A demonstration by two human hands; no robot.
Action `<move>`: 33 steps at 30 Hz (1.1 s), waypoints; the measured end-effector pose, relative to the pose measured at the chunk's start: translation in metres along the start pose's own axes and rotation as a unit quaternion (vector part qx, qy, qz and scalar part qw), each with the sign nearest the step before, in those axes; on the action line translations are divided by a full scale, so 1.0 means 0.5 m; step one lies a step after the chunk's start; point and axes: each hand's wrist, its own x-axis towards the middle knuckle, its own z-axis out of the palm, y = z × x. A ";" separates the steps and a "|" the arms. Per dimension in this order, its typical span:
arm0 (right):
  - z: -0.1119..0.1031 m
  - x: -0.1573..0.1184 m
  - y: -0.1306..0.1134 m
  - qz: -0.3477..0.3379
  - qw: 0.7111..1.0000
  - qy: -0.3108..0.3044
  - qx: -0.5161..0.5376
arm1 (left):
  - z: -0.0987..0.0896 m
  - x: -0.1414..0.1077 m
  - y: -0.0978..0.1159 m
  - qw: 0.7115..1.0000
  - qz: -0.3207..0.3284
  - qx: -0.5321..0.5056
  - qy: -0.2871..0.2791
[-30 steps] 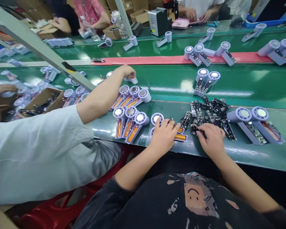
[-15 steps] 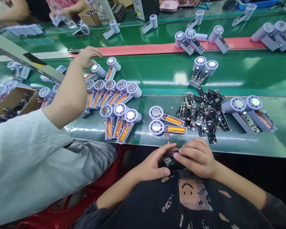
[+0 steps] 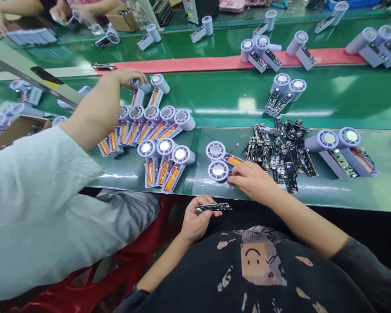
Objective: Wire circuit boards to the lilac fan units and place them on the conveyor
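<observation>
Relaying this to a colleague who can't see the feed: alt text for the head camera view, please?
The left hand holds a narrow black circuit board, and the right hand reaches two round lilac housings on a green conveyor belt, beside a pile of black circuit boards. At left, a co-worker's arm reaches over rows of similar units.

The person's right hand (image 3: 251, 182) hid one end of an orange battery (image 3: 233, 160) and most of its wires, and the left hand (image 3: 195, 224) covered part of a black circuit board (image 3: 215, 207). A co-worker's hand (image 3: 132, 77) hid part of a lilac fan housing (image 3: 140, 87). That co-worker's sleeve (image 3: 35, 182) covered much of a cardboard box (image 3: 19, 128), which the left edge also cut off. The top edge cut off a far co-worker's arm (image 3: 16, 5). Markings on the heaped circuit boards (image 3: 280, 156) were too small to read.
</observation>
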 end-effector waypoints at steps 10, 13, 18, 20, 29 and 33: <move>-0.052 0.031 0.039 0.108 0.981 0.048 0.154 | -0.011 0.012 0.012 1.000 0.018 -0.005 0.005; -0.086 0.034 0.172 0.335 0.939 0.070 -0.018 | -0.006 0.014 0.012 1.000 0.010 -0.016 0.005; -0.086 0.027 0.323 0.514 0.853 -0.034 -0.088 | -0.003 0.017 0.010 0.999 -0.016 -0.024 0.032; -0.079 0.021 0.325 0.492 0.865 -0.052 -0.082 | -0.007 0.015 0.008 0.999 -0.013 -0.015 0.039; -0.098 0.015 0.270 0.358 0.934 -0.011 -0.008 | -0.009 0.025 0.007 0.996 -0.036 0.021 0.076; -0.105 0.026 0.273 0.334 0.942 -0.020 0.017 | -0.003 0.031 0.004 0.997 -0.039 0.025 0.058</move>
